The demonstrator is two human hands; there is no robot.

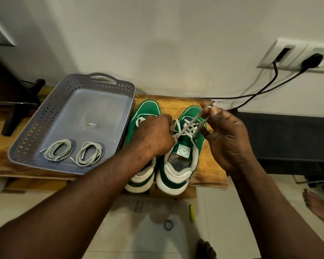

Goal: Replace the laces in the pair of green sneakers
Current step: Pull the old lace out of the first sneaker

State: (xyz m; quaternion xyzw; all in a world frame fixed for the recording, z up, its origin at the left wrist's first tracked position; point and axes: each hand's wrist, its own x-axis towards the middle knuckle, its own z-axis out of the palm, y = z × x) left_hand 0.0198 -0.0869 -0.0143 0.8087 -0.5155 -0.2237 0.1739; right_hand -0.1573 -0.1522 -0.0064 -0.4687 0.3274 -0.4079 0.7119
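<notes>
Two green sneakers with white soles stand side by side on a wooden bench, heels toward me. The right sneaker (183,146) has a pale lace (189,128) crossed over its tongue. My left hand (153,137) covers much of the left sneaker (146,111) and grips the lace at the right shoe's eyelets. My right hand (226,135) pinches a length of that lace and holds it taut above the shoe's toe. Two coiled grey laces (58,152) (89,153) lie in a grey tray.
The grey perforated tray (45,116) sits on the left part of the wooden bench (213,165). Black cables (269,86) run from wall sockets at the right. A dark box stands right of the bench. On the floor lie a green marker (191,213), a ring, and bare feet.
</notes>
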